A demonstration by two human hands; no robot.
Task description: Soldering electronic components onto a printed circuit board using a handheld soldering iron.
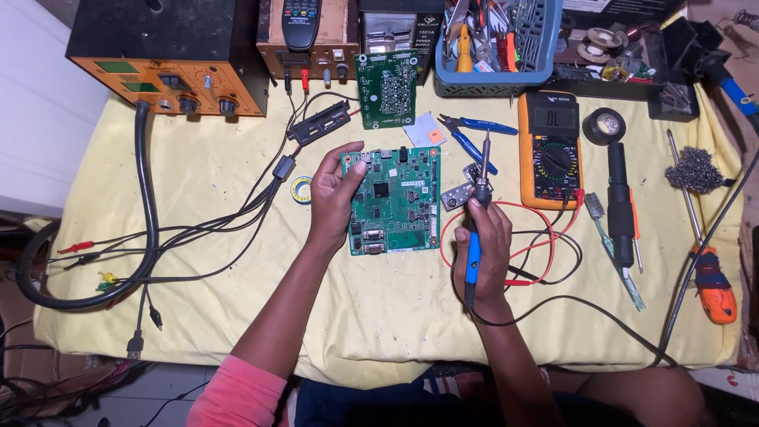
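Observation:
A green circuit board [399,202] lies flat on the yellow cloth [205,182] at the centre. My left hand [334,194] grips its left edge, thumb on the top corner. My right hand [482,241] holds a blue-handled soldering iron [474,229] upright, tip pointing away from me, just right of the board and apart from it. A small metal part [455,198] sits between the board and the iron.
A second green board [387,88] leans at the back. Blue cutters [474,134], an orange multimeter [549,150] with red and black leads, black tape [604,125], a desoldering pump [621,209], steel wool [694,170] and an orange screwdriver [715,285] lie right. An orange power unit [170,71] and cables occupy the left.

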